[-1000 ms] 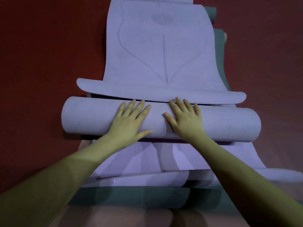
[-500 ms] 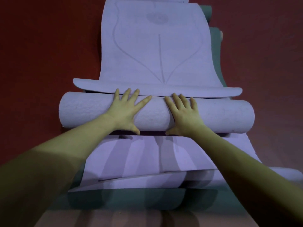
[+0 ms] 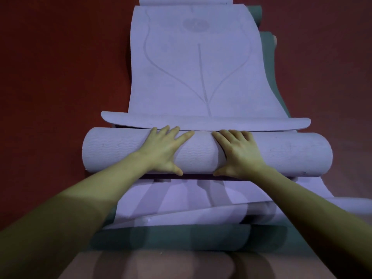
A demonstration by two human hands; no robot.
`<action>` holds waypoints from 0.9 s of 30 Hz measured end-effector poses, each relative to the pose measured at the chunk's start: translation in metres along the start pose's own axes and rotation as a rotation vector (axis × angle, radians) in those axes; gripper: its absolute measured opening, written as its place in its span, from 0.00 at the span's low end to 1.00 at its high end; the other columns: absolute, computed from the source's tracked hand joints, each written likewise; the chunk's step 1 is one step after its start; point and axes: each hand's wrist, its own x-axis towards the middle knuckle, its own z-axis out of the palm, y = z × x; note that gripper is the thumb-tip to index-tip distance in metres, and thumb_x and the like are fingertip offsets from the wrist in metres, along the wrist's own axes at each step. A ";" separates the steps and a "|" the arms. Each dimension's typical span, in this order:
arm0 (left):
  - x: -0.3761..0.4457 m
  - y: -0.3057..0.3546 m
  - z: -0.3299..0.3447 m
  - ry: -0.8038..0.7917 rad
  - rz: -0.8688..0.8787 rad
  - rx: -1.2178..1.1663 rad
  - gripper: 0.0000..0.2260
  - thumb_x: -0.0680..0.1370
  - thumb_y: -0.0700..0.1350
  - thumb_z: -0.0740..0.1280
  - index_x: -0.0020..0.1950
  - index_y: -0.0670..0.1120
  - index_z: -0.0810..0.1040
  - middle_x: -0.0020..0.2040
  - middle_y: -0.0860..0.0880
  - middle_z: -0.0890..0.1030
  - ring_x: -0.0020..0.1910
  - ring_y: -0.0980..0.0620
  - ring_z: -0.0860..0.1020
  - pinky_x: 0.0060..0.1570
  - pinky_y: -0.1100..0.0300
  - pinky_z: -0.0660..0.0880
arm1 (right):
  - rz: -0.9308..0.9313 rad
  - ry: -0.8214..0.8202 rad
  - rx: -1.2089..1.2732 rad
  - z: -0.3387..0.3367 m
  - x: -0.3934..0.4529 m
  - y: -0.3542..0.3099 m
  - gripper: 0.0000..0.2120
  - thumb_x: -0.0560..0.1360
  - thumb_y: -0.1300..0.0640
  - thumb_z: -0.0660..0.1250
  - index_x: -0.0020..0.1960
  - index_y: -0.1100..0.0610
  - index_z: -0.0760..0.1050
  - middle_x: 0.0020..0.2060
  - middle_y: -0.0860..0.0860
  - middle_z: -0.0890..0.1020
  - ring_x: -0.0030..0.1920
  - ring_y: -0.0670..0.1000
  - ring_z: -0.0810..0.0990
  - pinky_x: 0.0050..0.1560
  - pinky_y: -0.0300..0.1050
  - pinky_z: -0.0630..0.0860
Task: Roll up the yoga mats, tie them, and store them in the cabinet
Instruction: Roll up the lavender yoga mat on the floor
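Observation:
A lavender yoga mat lies on the floor, its near part wound into a thick roll (image 3: 281,154) that runs left to right. The flat rest of the mat (image 3: 199,67) stretches away from me, printed with a leaf-like line drawing. My left hand (image 3: 163,150) presses on top of the roll left of centre, fingers spread and straight. My right hand (image 3: 239,152) presses on it right of centre, fingers over the far side, thumb at the near edge. More lavender mat sheets (image 3: 181,202) lie flat under and in front of the roll.
A green mat (image 3: 171,238) lies beneath the lavender ones, showing near me and along the right side (image 3: 269,63). A pinkish mat (image 3: 161,264) lies nearest me. Dark red floor (image 3: 60,77) surrounds the stack on both sides.
Both hands have slid forward over the roll, and the roll has turned away from me, closing up against the curled edge of the flat mat.

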 end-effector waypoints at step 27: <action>0.010 0.000 0.018 0.325 -0.022 -0.053 0.28 0.76 0.57 0.53 0.65 0.40 0.76 0.63 0.37 0.77 0.59 0.36 0.77 0.57 0.37 0.72 | 0.182 0.247 -0.031 0.011 -0.006 -0.009 0.23 0.77 0.45 0.56 0.63 0.58 0.75 0.56 0.58 0.78 0.56 0.63 0.76 0.59 0.58 0.65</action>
